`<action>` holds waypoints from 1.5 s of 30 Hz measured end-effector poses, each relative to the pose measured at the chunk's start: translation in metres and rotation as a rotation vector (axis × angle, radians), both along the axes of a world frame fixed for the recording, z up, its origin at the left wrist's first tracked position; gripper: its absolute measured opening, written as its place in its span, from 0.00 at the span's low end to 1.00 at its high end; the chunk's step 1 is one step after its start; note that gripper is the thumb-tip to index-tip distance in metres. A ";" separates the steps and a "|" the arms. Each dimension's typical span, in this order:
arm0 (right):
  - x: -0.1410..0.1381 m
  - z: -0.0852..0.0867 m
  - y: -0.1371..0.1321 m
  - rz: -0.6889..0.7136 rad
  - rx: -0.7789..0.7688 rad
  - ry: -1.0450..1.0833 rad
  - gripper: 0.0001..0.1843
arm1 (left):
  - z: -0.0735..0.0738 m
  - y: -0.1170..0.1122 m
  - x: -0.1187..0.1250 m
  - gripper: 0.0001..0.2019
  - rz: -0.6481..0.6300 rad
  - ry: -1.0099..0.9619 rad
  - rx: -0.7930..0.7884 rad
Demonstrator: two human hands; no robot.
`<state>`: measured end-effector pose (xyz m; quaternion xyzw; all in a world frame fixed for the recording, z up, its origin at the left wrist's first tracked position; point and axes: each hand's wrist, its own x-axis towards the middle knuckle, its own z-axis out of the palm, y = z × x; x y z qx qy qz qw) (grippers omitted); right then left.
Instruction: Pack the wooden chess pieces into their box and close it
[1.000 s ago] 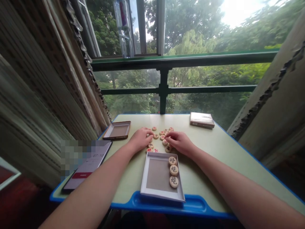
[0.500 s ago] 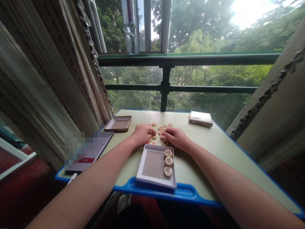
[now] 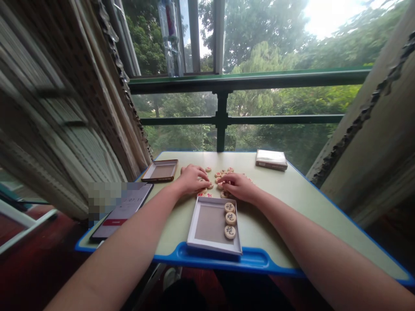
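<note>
Tray (image 3: 207,222) nearest us holds the same three pieces (image 3: 230,219) as a second ago, none added. Beyond it our left hand (image 3: 191,179) lies open on the loose pieces (image 3: 223,173) on the table (image 3: 292,194); our right hand (image 3: 238,186) curls over them, grip unclear.

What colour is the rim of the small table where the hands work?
The table rim is blue; it shows best along the near edge in the head view.
</note>
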<state>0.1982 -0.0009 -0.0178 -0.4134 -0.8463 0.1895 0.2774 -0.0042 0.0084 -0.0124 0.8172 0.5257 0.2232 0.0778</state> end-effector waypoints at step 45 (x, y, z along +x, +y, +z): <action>0.016 0.014 -0.009 0.084 -0.027 -0.185 0.12 | -0.005 -0.003 -0.015 0.15 -0.080 -0.063 -0.084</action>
